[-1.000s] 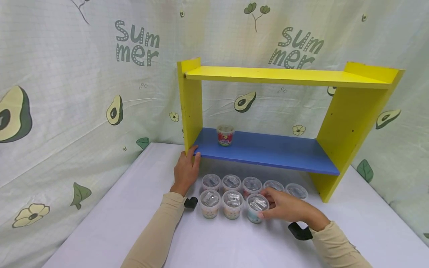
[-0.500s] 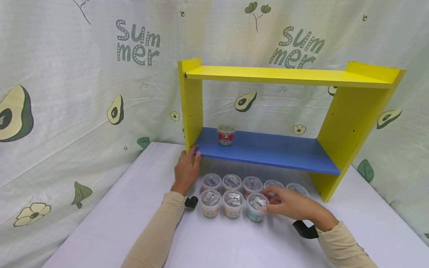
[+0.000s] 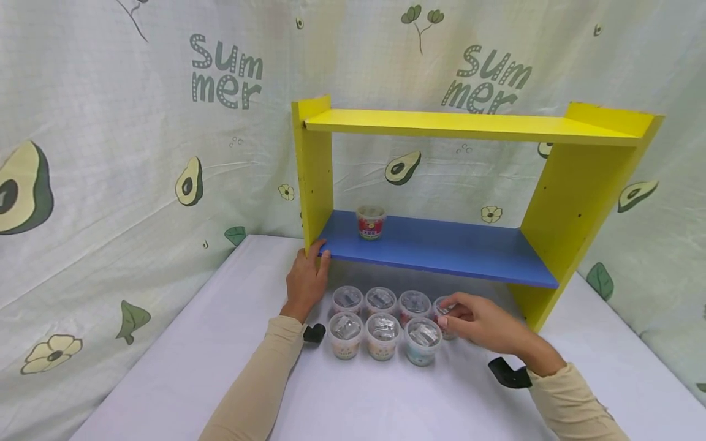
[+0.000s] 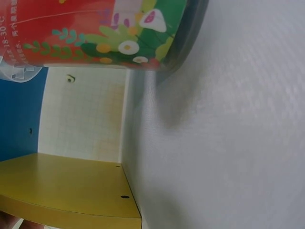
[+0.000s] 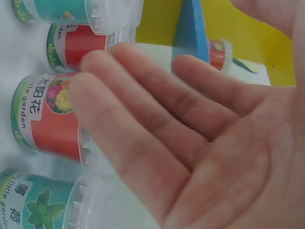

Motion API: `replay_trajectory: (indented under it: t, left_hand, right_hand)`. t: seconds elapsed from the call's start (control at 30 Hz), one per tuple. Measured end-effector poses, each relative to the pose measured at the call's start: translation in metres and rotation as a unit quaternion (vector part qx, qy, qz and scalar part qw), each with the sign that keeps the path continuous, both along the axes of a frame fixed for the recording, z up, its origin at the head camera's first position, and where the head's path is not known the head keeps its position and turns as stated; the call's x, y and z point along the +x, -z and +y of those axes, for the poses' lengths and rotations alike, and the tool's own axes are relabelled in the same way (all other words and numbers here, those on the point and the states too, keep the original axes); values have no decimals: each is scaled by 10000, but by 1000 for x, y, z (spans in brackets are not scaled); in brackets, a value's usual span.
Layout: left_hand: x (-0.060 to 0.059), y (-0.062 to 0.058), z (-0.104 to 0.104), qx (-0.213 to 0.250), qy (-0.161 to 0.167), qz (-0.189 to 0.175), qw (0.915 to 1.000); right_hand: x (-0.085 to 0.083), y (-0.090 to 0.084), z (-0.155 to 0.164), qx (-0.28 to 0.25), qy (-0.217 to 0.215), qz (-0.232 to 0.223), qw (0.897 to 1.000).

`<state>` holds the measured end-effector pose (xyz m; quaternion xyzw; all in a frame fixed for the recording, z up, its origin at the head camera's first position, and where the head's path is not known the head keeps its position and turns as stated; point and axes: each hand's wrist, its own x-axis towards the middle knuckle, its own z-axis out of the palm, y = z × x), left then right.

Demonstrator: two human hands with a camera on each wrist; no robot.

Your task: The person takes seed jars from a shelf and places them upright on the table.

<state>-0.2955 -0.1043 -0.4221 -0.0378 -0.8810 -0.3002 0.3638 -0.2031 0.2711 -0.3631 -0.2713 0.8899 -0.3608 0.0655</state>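
Observation:
My left hand (image 3: 307, 278) grips the lower left corner of the yellow-and-blue shelf (image 3: 441, 245), its thumb on the blue board's edge. My right hand (image 3: 482, 321) is at the right of the back row, its fingertips by a red-labelled lidded plant cup (image 3: 444, 331). In the right wrist view, the fingers stretch out with nothing between them, close to the red cup (image 5: 55, 114). A mint-labelled cup (image 5: 40, 200) stands beside it; in the head view the hand seems to hide it. The teal cup (image 3: 423, 343) ends the front row.
Two pale-labelled cups (image 3: 345, 337) stand in front, with more clear-lidded cups (image 3: 380, 300) behind. One red cup (image 3: 371, 223) sits on the blue board. The shelf's right yellow side (image 3: 579, 202) rises beyond my right hand. White cloth (image 3: 220, 343) covers the table.
My right hand has let go of the teal cup and moved right and back to the red cup at the back. The rightmost back cup is now covered by the hand. The left hand stays put.

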Motion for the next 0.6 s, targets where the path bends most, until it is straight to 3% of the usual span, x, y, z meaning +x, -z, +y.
replay_trajectory:
  t: [0.3, 0.6]
  left_hand:
    - [0, 2, 0, 66, -13, 47, 10000]
    - [1, 0, 1, 31, 8, 35, 10000]
  right_hand:
    - [-7, 0, -7, -694, 165, -69, 9974]
    - [-20, -11, -10, -1008, 343, -94, 9943]
